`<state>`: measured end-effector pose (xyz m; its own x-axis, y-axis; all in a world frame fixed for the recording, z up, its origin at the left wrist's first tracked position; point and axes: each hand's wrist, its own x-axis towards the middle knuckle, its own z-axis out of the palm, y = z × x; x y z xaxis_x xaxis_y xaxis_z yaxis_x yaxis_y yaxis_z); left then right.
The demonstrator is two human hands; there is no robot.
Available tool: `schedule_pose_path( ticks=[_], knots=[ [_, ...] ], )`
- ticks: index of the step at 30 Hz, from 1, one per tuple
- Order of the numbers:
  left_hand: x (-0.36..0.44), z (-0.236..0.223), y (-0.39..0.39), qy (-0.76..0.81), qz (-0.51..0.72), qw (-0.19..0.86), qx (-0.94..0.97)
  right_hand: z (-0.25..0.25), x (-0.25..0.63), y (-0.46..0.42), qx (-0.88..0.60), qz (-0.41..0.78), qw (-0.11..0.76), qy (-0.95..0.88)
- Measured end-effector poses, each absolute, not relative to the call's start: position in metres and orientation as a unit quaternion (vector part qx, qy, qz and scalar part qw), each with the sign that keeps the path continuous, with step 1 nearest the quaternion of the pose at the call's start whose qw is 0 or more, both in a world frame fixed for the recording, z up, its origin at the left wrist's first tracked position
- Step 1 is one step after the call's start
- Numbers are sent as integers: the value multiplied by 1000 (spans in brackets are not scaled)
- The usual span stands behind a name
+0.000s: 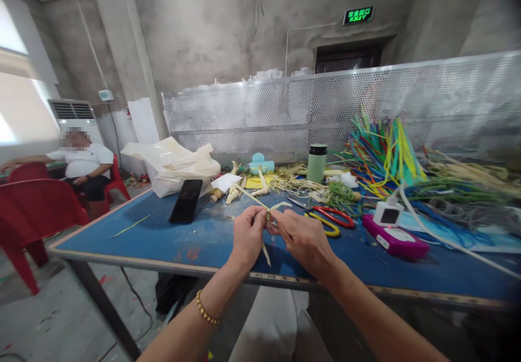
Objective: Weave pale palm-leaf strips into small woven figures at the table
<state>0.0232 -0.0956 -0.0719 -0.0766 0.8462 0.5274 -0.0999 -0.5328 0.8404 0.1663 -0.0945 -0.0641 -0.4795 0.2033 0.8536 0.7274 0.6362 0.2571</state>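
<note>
Over the front of the blue table (154,248), my two hands meet around pale flat strips of plant fibre (250,195). My left hand (249,234) is closed, thumb and forefinger pinching the strips where they cross. Close against it, my right hand (303,237) is closed too, its fingertips on the same crossing. Strip ends stick out to the upper left, to the right and down toward the table edge. The fingers partly hide the crossing. Just beyond my right hand lie scissors (331,218) with red and yellow handles.
A black phone (186,201) leans near a white plastic bag (173,161). Behind my hands stand a green bottle (317,165) and scattered dried fibres. At right are a magenta box (394,237), a white charger (387,213) with a cable and colourful strips (386,153). A person (87,161) sits far left.
</note>
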Motion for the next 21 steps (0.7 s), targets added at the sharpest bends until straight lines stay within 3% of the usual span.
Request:
schedule_pose_path(
  ticks=[15, 21],
  knots=[
    [22, -73, -92, 285, 640, 467, 539, -63, 170, -99, -325, -268, 375, -826],
    [21, -70, -96, 296, 635, 443, 559, -50, 174, -96, -341, -146, 492, -788]
  ],
)
